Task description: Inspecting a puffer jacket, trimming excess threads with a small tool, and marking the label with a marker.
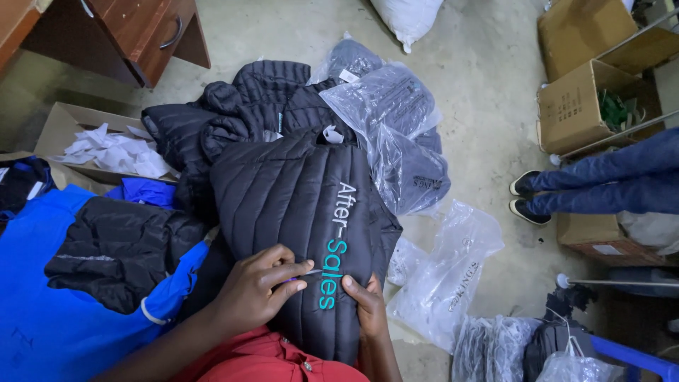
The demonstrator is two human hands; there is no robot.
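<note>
In the head view, a black quilted jacket [297, 212] lay stretched over the person's lap, its back panel with pale and teal embroidered lettering [334, 244] facing up, the collar end reaching toward a heap of more dark jackets [240, 106] on the floor [481, 78]. The left hand [258, 290] was pinched nearly closed around a small slender tool [305, 274], its tip just beside the lowest letters; whether it was a snip or a pick could not be told. The right hand [366, 308] lay mostly flat, fingers loosely curled over the jacket's lower edge, pressing the cloth down beside the lettering. Doing this well seemed to call for keeping the fabric taut under the right hand and the tool's tip shallow, so only loose thread was caught and not the quilted shell. Clear plastic bags [438, 269] lay on the floor to the right, a blue garment [49, 283] to the left, and another person's legs [601, 184] stood near cardboard boxes [573, 106].
</note>
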